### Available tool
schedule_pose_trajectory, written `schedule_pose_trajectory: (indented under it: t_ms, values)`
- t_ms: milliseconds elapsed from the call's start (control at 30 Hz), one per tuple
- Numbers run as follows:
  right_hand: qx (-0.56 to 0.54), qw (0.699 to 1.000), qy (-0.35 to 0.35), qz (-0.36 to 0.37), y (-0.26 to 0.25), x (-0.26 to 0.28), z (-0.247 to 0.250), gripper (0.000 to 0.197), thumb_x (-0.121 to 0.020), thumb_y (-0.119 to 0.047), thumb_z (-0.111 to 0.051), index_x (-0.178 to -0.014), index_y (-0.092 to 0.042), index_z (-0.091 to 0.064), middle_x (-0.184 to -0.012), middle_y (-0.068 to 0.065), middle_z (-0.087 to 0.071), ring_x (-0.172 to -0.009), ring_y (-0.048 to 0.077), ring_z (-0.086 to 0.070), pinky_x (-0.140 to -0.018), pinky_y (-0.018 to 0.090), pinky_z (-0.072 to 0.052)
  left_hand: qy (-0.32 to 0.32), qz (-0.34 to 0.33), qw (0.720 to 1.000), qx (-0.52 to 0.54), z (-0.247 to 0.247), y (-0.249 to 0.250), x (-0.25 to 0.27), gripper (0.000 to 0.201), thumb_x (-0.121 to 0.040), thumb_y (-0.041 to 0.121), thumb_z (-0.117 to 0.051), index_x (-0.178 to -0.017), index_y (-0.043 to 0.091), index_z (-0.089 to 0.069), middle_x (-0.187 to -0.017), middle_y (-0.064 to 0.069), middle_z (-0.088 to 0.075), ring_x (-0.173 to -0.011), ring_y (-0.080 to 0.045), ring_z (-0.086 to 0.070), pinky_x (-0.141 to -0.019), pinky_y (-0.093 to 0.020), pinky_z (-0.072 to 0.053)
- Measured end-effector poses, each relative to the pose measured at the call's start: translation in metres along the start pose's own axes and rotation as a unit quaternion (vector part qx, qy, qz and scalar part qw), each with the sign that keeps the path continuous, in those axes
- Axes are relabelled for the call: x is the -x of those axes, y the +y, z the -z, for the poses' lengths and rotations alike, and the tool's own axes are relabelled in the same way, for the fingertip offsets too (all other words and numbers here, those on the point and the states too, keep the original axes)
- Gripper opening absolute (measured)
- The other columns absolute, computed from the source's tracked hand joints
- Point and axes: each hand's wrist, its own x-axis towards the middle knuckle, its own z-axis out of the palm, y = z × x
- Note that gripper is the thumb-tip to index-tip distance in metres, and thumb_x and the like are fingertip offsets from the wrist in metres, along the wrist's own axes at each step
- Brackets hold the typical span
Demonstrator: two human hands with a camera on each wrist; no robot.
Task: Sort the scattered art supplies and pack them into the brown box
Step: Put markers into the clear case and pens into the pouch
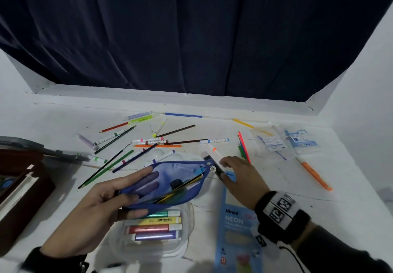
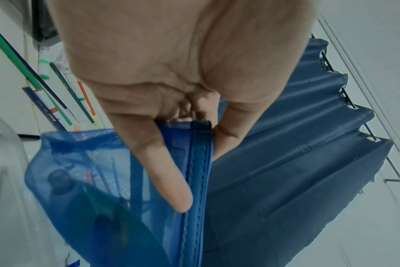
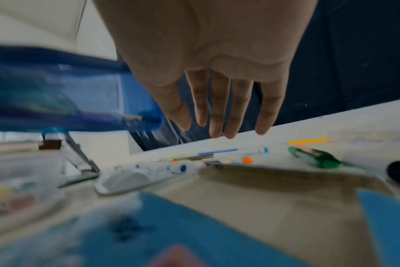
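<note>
My left hand (image 1: 131, 192) holds a blue mesh zip pouch (image 1: 170, 179) above the table, thumb along its open zipper edge and fingers behind the mesh (image 2: 200, 179). Inside the pouch (image 2: 84, 171) I see a yellow-and-black pencil, a dark round item and something green. My right hand (image 1: 227, 166) hovers with straight, spread fingers (image 3: 206, 126) and holds nothing, just right of the pouch's zipper pull and over a black-capped marker (image 1: 210, 162). The brown box (image 1: 19, 194) sits at the left edge. Markers and coloured pencils (image 1: 148, 143) lie scattered behind the pouch.
A clear case of metallic markers (image 1: 155, 224) lies under the pouch. A blue neon pencil box (image 1: 236, 224) lies under my right wrist. Neon pencils (image 1: 244, 147), plastic packets (image 1: 274, 141) and an orange pen (image 1: 314, 175) lie to the right. A dark curtain hangs behind.
</note>
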Motion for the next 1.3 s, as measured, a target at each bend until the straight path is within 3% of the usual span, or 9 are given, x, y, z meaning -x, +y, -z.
schedule_pose_trajectory:
  t_ms: [100, 367, 533, 667, 767, 833, 967, 1100, 1300]
  values:
    - [0.122, 0.987, -0.101, -0.022, 0.006, -0.021, -0.007, 0.025, -0.095, -0.033, -0.051, -0.115, -0.018, -0.057, -0.109, 0.002, -0.059, -0.102, 0.024, -0.056, -0.087, 0.04, -0.048, 0.026, 0.006, 1.0, 0.013, -0.007, -0.004, 0.001, 0.053, -0.089, -0.017, -0.045, -0.119, 0.016, -0.074, -0.129, -0.003, -0.068, -0.116, -0.021, -0.066, -0.068, -0.03, -0.062]
    - [0.307, 0.939, -0.153, 0.007, -0.008, -0.051, -0.016, 0.023, -0.096, -0.028, -0.049, -0.112, -0.014, -0.059, -0.111, 0.007, -0.062, -0.101, 0.029, -0.062, -0.079, 0.034, -0.044, 0.081, -0.003, 0.996, 0.024, -0.013, -0.01, 0.018, 0.056, -0.09, -0.018, -0.04, -0.118, 0.016, -0.074, -0.127, -0.002, -0.069, -0.115, -0.018, -0.067, -0.067, -0.029, -0.061]
    - [0.183, 0.975, -0.119, -0.042, -0.006, -0.055, -0.009, 0.021, -0.086, -0.032, -0.057, -0.101, -0.018, -0.061, -0.101, 0.005, -0.064, -0.094, 0.028, -0.062, -0.076, 0.033, -0.047, 0.094, -0.006, 0.995, 0.025, -0.015, -0.015, 0.024, 0.061, -0.092, -0.016, -0.04, -0.113, 0.028, -0.076, -0.128, 0.0, -0.069, -0.117, -0.017, -0.066, -0.07, -0.029, -0.061]
    - [-0.008, 0.999, 0.011, -0.049, -0.005, -0.054, 0.005, 0.028, -0.085, -0.023, -0.063, -0.111, -0.015, -0.066, -0.099, 0.007, -0.064, -0.089, 0.024, -0.061, -0.08, 0.036, -0.051, 0.092, -0.013, 0.995, 0.031, -0.021, -0.02, 0.024, 0.054, -0.084, -0.011, -0.052, -0.112, 0.029, -0.076, -0.129, 0.0, -0.068, -0.117, -0.016, -0.066, -0.07, -0.029, -0.061]
    - [-0.114, 0.981, 0.155, 0.014, -0.011, -0.045, 0.02, 0.022, -0.084, -0.013, -0.065, -0.106, -0.015, -0.068, -0.089, 0.004, -0.061, -0.079, 0.018, -0.056, -0.076, 0.033, -0.049, 0.087, -0.013, 0.995, 0.035, -0.03, -0.02, 0.023, 0.046, -0.071, 0.012, -0.077, -0.115, 0.025, -0.076, -0.13, 0.0, -0.068, -0.118, -0.017, -0.065, -0.071, -0.029, -0.06]
    - [-0.164, 0.965, 0.18, 0.094, -0.018, -0.032, 0.032, 0.024, -0.087, -0.007, -0.062, -0.11, -0.013, -0.067, -0.092, 0.001, -0.059, -0.081, 0.013, -0.055, -0.073, 0.023, -0.046, 0.095, -0.007, 0.995, 0.042, -0.035, -0.022, 0.018, 0.039, -0.085, 0.001, -0.064, -0.118, 0.018, -0.074, -0.129, -0.001, -0.068, -0.117, -0.017, -0.066, -0.07, -0.03, -0.061]
    - [-0.113, 0.957, 0.126, 0.237, -0.03, -0.001, 0.05, 0.028, -0.093, -0.006, -0.048, -0.115, -0.007, -0.065, -0.106, 0.003, -0.06, -0.099, 0.013, -0.056, -0.087, 0.023, -0.044, 0.09, 0.005, 0.995, 0.033, -0.052, -0.022, 0.008, 0.053, -0.093, -0.018, -0.038, -0.125, 0.013, -0.067, -0.127, 0.0, -0.069, -0.114, -0.018, -0.067, -0.068, -0.03, -0.061]
    - [0.076, 0.939, 0.049, 0.332, -0.022, 0.018, 0.051, 0.043, -0.08, 0.003, -0.042, -0.113, -0.011, -0.066, -0.11, 0.002, -0.062, -0.103, 0.023, -0.053, -0.088, 0.037, -0.046, 0.066, 0.002, 0.997, 0.031, -0.066, -0.024, -0.001, 0.055, -0.092, -0.018, -0.041, -0.121, 0.017, -0.072, -0.127, 0.001, -0.069, -0.117, -0.019, -0.066, -0.069, -0.028, -0.06]
    - [0.055, 0.936, 0.055, 0.343, -0.022, 0.027, 0.044, 0.036, -0.083, -0.002, -0.046, -0.108, -0.012, -0.07, -0.106, 0.002, -0.069, -0.099, 0.023, -0.058, -0.089, 0.031, -0.044, 0.012, 0.014, 1.0, 0.021, -0.089, -0.027, -0.016, 0.055, -0.075, -0.008, -0.062, -0.12, 0.022, -0.073, -0.129, 0.0, -0.068, -0.113, -0.025, -0.068, -0.069, -0.028, -0.06]
